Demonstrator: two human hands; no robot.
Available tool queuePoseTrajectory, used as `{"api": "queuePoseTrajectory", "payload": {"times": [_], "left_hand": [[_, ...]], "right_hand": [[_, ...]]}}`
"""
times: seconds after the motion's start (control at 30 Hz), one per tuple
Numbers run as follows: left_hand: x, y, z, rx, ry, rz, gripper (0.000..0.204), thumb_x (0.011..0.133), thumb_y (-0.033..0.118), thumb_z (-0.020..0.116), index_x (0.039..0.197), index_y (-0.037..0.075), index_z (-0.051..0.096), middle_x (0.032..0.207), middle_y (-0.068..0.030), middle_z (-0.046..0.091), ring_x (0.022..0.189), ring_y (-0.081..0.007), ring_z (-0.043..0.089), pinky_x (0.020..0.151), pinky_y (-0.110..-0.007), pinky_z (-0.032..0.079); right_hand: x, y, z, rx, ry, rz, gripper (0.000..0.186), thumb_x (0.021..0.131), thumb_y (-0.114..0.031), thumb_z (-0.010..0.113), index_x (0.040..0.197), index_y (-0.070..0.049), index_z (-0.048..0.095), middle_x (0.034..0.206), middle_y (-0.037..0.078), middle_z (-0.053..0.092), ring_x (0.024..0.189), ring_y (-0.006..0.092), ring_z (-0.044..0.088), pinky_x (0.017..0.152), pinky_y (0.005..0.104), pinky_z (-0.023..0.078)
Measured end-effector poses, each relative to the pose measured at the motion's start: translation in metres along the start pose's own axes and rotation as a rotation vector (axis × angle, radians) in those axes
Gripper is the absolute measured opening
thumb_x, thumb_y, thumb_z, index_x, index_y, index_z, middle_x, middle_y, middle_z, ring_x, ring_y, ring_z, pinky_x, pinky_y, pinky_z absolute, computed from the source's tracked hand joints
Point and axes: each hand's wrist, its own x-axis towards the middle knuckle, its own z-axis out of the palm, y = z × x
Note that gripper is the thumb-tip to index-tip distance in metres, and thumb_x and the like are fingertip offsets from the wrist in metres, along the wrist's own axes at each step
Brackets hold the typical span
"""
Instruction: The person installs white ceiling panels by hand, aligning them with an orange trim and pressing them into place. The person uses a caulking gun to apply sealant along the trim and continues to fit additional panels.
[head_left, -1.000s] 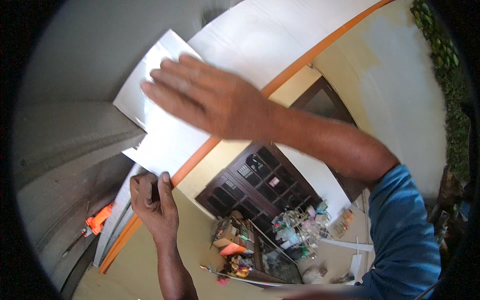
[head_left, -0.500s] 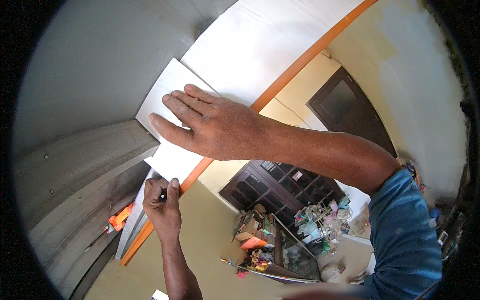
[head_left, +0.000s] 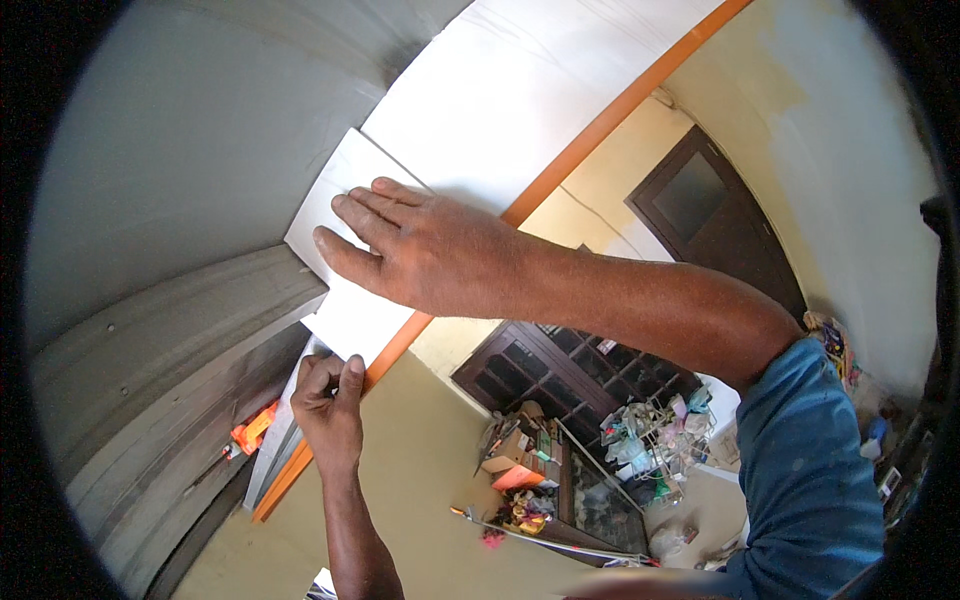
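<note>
A notched white sheet piece lies against the end of a larger white panel, with a thin dark seam between them. Flat on the piece rests my right hand, its fingers spread. At the lower corner of the piece my left hand is closed, thumb and fingers pinching the edge. An orange edge strip borders the large panel and carries on past my right hand towards the left one. My right hand covers part of the piece.
A grey wall and a ribbed grey ledge flank the piece on the left. An orange tool lies beside the ledge. Below are a dark door, cardboard boxes and a rack of plastic bags.
The white piece has shifted slightly right, closer to the large panel. Both hands have moved slightly with it, and the view has shifted a little.
</note>
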Motion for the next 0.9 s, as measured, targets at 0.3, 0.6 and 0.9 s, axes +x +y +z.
{"api": "queuePoseTrajectory", "payload": {"times": [0.3,0.6,0.9], "left_hand": [[0.013,0.014,-0.008,-0.049,-0.039,-0.152,0.038,0.108,0.021,0.078,0.078,0.0,0.067,0.076,0.0052,0.059,0.073,-0.0074,0.047,0.067,-0.028,0.035],[0.017,0.006,-0.006,-0.039,-0.03,-0.141,0.043,0.109,0.025,0.078,0.074,0.004,0.066,0.071,0.0069,0.056,0.066,-0.0059,0.042,0.06,-0.028,0.032],[0.02,0.007,-0.01,-0.034,-0.063,-0.155,0.038,0.11,0.024,0.077,0.078,0.005,0.071,0.072,0.0064,0.059,0.064,-0.0054,0.045,0.059,-0.028,0.034]], "right_hand": [[0.004,-0.001,-0.011,-0.086,-0.07,-0.003,0.058,0.104,-0.015,0.068,0.152,0.012,0.053,0.144,0.039,0.065,0.139,0.05,0.065,0.12,0.054,0.054],[0.005,0.0,-0.002,-0.144,-0.05,0.07,0.058,0.106,-0.016,0.063,0.152,0.016,0.052,0.146,0.04,0.064,0.143,0.049,0.062,0.128,0.0558,0.044],[0.009,0.0,0.003,-0.329,-0.136,0.029,0.063,0.108,-0.019,0.06,0.154,0.021,0.047,0.137,0.037,0.071,0.135,0.0449,0.068,0.124,0.0506,0.048]]}}
